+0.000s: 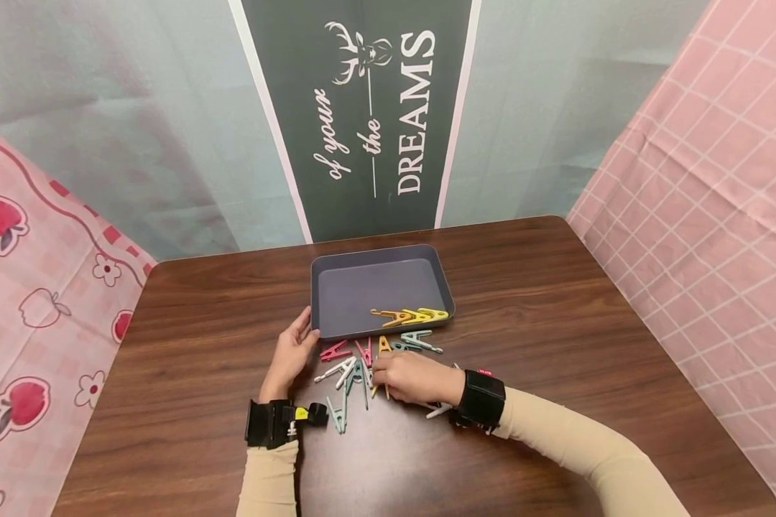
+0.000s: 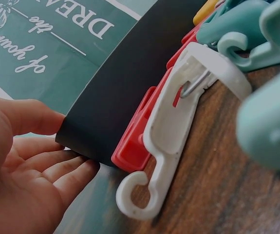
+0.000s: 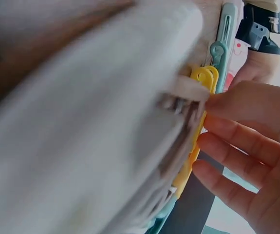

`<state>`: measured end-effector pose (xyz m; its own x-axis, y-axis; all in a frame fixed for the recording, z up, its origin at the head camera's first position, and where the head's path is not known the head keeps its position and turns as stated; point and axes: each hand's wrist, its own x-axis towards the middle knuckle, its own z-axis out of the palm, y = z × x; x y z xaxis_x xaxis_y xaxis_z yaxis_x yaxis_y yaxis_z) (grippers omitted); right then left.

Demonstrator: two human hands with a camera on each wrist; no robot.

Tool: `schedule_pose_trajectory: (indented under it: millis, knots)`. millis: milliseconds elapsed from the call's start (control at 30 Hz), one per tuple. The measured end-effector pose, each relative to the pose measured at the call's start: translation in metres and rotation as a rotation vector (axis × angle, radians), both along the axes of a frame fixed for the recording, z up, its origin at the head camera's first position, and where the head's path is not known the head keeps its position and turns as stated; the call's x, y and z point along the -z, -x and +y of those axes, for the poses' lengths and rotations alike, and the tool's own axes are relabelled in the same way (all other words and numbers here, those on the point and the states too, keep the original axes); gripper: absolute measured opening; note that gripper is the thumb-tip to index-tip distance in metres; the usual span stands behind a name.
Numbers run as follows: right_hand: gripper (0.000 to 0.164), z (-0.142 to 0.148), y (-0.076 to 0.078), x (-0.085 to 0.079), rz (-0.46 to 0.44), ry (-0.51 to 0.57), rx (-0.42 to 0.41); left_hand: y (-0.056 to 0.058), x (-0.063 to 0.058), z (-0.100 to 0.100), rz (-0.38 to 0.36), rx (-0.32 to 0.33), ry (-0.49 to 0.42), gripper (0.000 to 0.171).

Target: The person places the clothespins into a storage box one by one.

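A grey rectangular tray (image 1: 381, 283) lies on the table, and my left hand (image 1: 292, 353) holds its near left corner. In the left wrist view the thumb (image 2: 37, 117) is at the tray's rim and the other fingers are under its corner. My right hand (image 1: 410, 377) is over a loose pile of clothespins, just in front of the tray. Its thumb and fingertips meet at a yellow clothespin (image 3: 198, 141) in the right wrist view. White (image 1: 344, 370), red (image 1: 335, 351) and teal clothespins (image 1: 338, 416) lie around it. Yellow and orange clothespins (image 1: 420, 315) rest inside the tray.
The pile sits on the brown wooden table (image 1: 524, 323), close against the tray's near side. Another white clothespin (image 1: 437, 411) lies partly under the right wrist. Printed curtains (image 1: 187, 129) hang behind the table and at both sides.
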<state>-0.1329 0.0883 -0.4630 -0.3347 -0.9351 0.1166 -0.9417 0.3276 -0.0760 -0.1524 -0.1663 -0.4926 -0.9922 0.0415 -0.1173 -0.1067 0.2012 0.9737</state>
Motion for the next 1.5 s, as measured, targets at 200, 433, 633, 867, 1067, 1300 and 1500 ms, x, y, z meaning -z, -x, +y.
schedule_pose_trajectory:
  millis: [200, 433, 633, 867, 1067, 1300, 1500]
  knots:
    - [0.015, -0.007, -0.002, -0.001, 0.009, -0.033, 0.005, 0.000, 0.001, 0.000, -0.008, 0.006, -0.012, 0.059]
    - [0.016, -0.009, -0.003, -0.002, 0.008, -0.086, 0.027, 0.000, 0.001, 0.000, -0.001, 0.008, -0.017, 0.059]
    - [0.014, -0.011, -0.005, -0.003, -0.017, -0.093, 0.009, 0.001, 0.002, -0.001, -0.004, 0.009, -0.006, 0.059]
    - [0.011, -0.012, -0.008, -0.003, -0.022, -0.097, 0.008, 0.001, 0.002, 0.000, -0.013, 0.002, 0.014, 0.059]
    - [0.011, -0.010, -0.008, -0.010, -0.067, -0.092, 0.024, 0.000, 0.003, 0.000, 0.008, 0.000, 0.002, 0.059]
    - [0.012, -0.006, -0.006, -0.019, -0.067, -0.073, 0.023, 0.000, 0.004, 0.001, 0.016, -0.002, -0.017, 0.059]
    - [0.013, -0.007, -0.002, -0.025, -0.081, -0.057, 0.016, 0.001, 0.005, 0.000, 0.016, 0.001, -0.003, 0.059]
